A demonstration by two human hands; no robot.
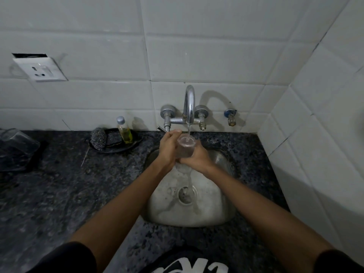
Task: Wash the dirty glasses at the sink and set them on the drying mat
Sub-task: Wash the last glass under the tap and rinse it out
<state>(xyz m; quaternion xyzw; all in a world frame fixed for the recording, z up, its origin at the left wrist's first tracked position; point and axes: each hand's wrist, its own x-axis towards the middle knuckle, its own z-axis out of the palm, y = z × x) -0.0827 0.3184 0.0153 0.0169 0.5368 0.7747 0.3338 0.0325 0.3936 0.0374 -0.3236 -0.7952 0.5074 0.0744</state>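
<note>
Clear glass [185, 147] sits frame centre over sink [216, 209], mouth up under tap [189, 104] stream to rinse, w/ left hand [167, 149] & right hand [197, 157] fingers clamped round it.

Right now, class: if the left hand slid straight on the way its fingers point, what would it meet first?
Probably the faucet: the left hand, gripping the glass, points up toward the mixer body and tiled wall. Depth is unclear.

head view | worn high, facing forward-down — close over sink [218, 211] | single view
</note>
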